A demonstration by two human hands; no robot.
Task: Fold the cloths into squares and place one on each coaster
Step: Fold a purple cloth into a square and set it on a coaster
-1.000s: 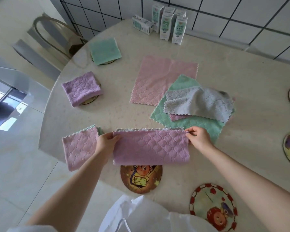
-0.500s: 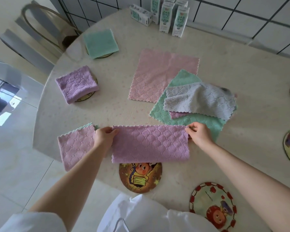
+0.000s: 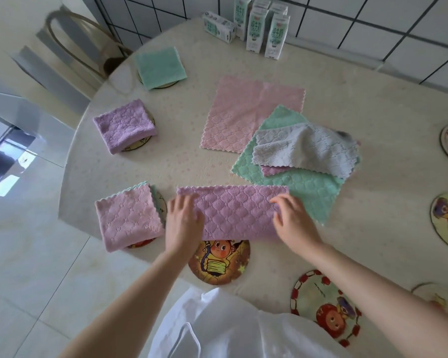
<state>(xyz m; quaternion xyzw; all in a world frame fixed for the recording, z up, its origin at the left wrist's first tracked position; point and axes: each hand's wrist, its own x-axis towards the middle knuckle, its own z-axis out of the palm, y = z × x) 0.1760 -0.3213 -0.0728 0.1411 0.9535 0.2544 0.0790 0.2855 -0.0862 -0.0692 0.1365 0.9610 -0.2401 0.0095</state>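
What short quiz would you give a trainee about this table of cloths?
1. True or false: both the left hand and the right hand touch the long purple quilted cloth strip.
2. How many folded square cloths already lie on round coasters? A one, B three, C five.
3. What colour is the flat cloth under the crumpled grey cloth?

Key:
1. True.
2. B: the folded green cloth, the folded purple cloth and the folded pink cloth.
3. Green.
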